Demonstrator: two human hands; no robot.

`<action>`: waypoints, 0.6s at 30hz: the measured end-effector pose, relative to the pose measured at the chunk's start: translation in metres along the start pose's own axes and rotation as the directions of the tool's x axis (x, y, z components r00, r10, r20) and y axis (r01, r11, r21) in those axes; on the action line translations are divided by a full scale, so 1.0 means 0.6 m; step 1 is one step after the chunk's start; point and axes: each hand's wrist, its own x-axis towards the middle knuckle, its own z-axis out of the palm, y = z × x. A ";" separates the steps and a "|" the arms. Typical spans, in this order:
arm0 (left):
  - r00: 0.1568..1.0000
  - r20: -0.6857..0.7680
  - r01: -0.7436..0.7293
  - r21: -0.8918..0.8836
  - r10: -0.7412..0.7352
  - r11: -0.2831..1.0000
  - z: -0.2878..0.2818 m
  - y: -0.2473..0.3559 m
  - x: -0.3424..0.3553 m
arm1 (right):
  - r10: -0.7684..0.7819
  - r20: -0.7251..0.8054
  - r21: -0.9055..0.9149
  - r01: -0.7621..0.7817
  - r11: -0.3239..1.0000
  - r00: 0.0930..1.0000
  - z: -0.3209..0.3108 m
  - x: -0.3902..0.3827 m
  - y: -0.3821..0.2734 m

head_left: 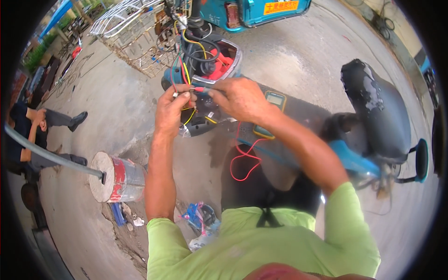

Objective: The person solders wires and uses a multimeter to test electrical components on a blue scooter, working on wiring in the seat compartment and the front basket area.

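Right grip (pixel 240 98) holds a red test probe (pixel 199 89) just beside wires (pixel 186 73) pinched in the left grip (pixel 169 109)

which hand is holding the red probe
The right hand, nearer the multimeter, holds the red probe; the left hand holds wires instead.

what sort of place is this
Probably an outdoor repair spot, perhaps a yard or roadside: there's a scooter with exposed wires, a multimeter in use or at hand, and concrete ground.
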 end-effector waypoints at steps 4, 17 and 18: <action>0.988 -0.145 0.072 0.096 -0.058 0.993 0.002 -0.001 0.001 | 0.129 0.040 0.328 -0.135 0.935 0.991 -0.020 -0.035 -0.017; 0.981 -0.187 0.014 0.305 0.045 0.952 -0.104 -0.038 0.029 | 0.131 -0.105 0.588 -0.045 0.808 0.986 -0.118 -0.408 0.004; 0.972 -0.228 0.033 0.356 0.053 0.934 -0.110 -0.040 0.031 | 0.213 -0.113 0.579 -0.110 0.808 0.971 -0.139 -0.450 0.011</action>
